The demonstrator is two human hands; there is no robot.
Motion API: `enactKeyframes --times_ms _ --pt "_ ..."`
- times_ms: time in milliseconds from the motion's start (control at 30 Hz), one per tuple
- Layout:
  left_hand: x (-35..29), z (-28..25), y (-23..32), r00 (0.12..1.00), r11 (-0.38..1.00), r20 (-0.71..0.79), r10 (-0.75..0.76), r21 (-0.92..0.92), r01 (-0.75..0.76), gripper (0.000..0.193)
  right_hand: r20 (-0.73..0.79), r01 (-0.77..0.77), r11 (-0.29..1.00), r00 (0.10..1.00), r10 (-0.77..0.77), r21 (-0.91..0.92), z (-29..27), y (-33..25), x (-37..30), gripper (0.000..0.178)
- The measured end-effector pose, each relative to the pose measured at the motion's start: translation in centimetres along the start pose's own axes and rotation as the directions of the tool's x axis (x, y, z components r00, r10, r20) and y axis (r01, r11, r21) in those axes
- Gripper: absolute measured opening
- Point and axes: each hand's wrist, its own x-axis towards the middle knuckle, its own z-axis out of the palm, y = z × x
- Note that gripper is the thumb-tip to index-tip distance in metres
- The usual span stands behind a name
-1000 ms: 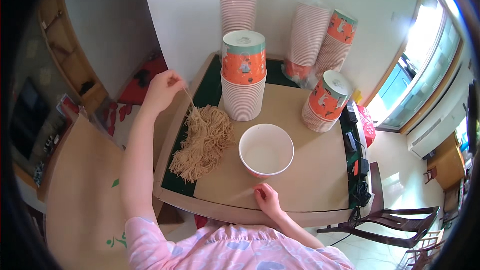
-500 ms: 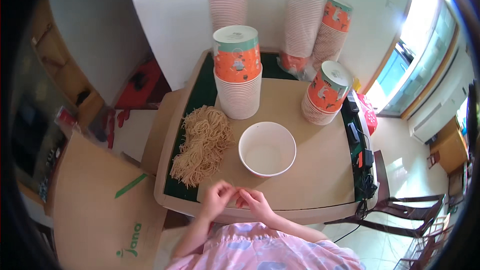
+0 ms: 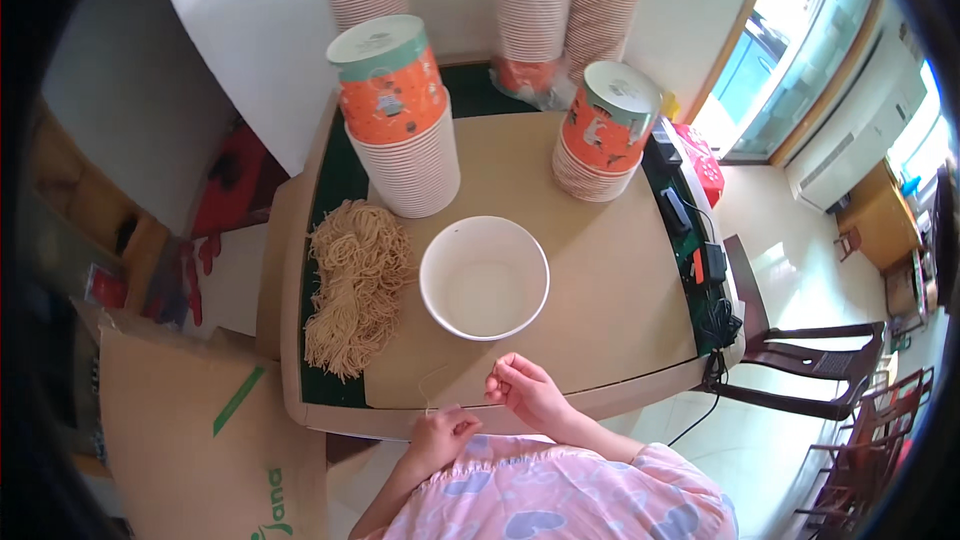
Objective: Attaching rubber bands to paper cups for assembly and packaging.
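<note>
Strand curls just beside left fingers.

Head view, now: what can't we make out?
Head view:
Right hand: curled, hiding anything pinched.
Left hand: blurred; hold unclear.
White tub: rim hides nearly all its outside.
Tan strand bundle: strands too fine to trace.
Bagged middle cup stack: top cut by upper edge.

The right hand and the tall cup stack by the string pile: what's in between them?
In the head view, the open white tub stands between the right hand and the tall cup stack, on the brown sheet.
</note>
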Motion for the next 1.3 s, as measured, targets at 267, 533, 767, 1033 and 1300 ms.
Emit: enactKeyframes --times_ms 267,533,767,1033,1300 --pt "1.9 -0.1 2.0 0.990 0.998 0.134 0.034 0.041 -0.039 0.009 -0.055 0.224 0.968 0.971 -0.231 -0.117 -1.0 -4.0 -1.1 0.009" --pt "5.9 -2.0 8.3 0.951 0.955 -0.159 0.264 0.181 -0.234 0.011 -0.089 0.433 0.705 0.816 -0.572 -0.562 -2.9 -6.2 -1.3 0.009" --pt "10.5 -2.8 13.3 0.821 0.835 -0.263 0.507 0.385 -0.392 0.011 0.033 0.445 0.622 0.829 -0.559 -0.644 -2.3 -6.5 -2.0 0.010" --pt "9.0 -0.7 12.1 0.996 0.992 -0.063 0.067 0.112 -0.060 0.028 0.418 0.689 0.129 0.566 -0.711 -0.713 -1.1 -5.8 -2.4 0.007" --pt "6.3 -1.5 8.7 0.998 0.976 -0.047 0.032 -0.215 -0.042 0.017 0.346 0.595 0.279 0.720 -0.601 -0.754 0.6 -4.3 -2.3 0.008"
